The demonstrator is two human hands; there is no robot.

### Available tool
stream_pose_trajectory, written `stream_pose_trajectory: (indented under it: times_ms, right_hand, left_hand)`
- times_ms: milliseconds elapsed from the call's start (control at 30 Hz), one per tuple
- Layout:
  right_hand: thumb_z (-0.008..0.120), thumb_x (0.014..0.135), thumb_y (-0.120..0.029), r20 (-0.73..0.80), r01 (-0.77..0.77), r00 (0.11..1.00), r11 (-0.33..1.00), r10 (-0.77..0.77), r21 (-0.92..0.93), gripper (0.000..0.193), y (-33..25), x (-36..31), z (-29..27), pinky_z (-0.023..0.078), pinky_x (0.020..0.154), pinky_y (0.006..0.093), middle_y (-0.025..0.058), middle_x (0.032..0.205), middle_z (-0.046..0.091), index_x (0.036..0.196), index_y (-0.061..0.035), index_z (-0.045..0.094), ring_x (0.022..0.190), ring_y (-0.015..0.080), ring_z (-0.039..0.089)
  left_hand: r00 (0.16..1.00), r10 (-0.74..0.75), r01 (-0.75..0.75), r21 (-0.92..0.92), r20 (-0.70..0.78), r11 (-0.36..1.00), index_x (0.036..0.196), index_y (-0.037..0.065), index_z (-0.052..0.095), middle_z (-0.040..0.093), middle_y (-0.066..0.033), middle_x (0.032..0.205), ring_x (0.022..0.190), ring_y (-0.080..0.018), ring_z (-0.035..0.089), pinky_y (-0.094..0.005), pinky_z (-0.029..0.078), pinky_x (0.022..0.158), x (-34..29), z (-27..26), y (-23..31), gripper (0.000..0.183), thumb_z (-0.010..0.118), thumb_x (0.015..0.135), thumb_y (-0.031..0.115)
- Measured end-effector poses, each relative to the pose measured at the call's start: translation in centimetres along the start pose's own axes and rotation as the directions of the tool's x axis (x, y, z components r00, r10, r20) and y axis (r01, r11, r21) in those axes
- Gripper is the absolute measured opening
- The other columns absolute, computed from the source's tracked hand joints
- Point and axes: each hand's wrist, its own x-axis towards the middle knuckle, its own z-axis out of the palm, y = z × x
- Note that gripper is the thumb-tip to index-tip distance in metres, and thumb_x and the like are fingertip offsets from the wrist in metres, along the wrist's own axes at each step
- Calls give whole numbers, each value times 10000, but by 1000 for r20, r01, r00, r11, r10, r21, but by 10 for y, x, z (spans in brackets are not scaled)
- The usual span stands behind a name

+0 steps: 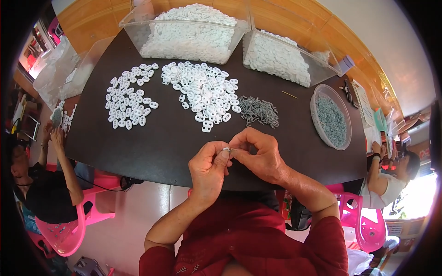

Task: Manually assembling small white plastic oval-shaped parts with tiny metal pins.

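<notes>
Over the near edge of the dark table, my two hands meet at the fingertips. My left hand (207,172) is closed in a pinch on a small white oval piece (226,149), of which only a bit shows. Against it, my right hand (263,158) is also pinched; what its fingertips hold is too small and covered to make out. Beyond the hands lies a heap of white two-holed oval pieces (202,89). Beside that heap sits a small pile of thin grey peg-like pieces (259,112). Farther left, more white oval pieces (129,99) are spread in a loose patch.
Two clear bins (186,49) (276,57) full of white pieces line the back of the dark table (156,147). A round tub (345,142) of grey pieces stands right, near pliers (348,92) and a thin yellow stick (289,94). Other people work at left and right.
</notes>
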Motion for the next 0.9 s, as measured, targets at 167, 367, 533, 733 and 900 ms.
stream_pose_trajectory:
  times_ms: [167,367,533,733,900]
  right_hand:
    - [678,786,-24,0,-81,997,981,82,175,128,-3,0,2,444,616,218,6,766,606,905,-5,632,693,52,528]
    - [670,807,-44,50,-135,991,977,128,168,127,-6,0,-3,450,634,214,21,802,630,917,0,626,710,53,550]
    - [684,809,-57,33,-55,998,994,52,94,122,-5,9,-12,453,648,218,12,813,635,910,-6,639,739,51,555]
    - [697,710,-32,-59,410,845,715,-532,-566,175,34,57,-8,450,667,381,113,756,578,878,-42,652,742,306,545]
    - [714,687,-34,33,398,857,621,-514,-675,179,48,59,-3,431,648,386,88,750,530,839,-58,621,740,284,515]
  left_hand:
    - [984,170,-151,272,-49,950,954,-33,609,605,-38,799,648,-77,540,-203,450,528,-3,5,-4,118,559,941,73]
    - [994,108,-103,212,-14,972,957,-35,612,614,-47,808,658,-82,551,-207,461,545,-3,1,-2,127,566,939,82]
    - [1000,14,-15,-153,-6,988,999,-37,616,629,-65,831,650,-91,571,-213,473,540,0,-3,-1,133,580,928,70]
    - [998,29,-39,-179,-57,983,993,-52,613,647,-118,839,638,-135,593,-241,492,551,1,-4,1,146,599,911,68]
    - [997,53,-62,-187,-54,980,996,-53,616,651,-123,844,641,-135,595,-244,493,547,2,-7,-3,152,608,905,69]
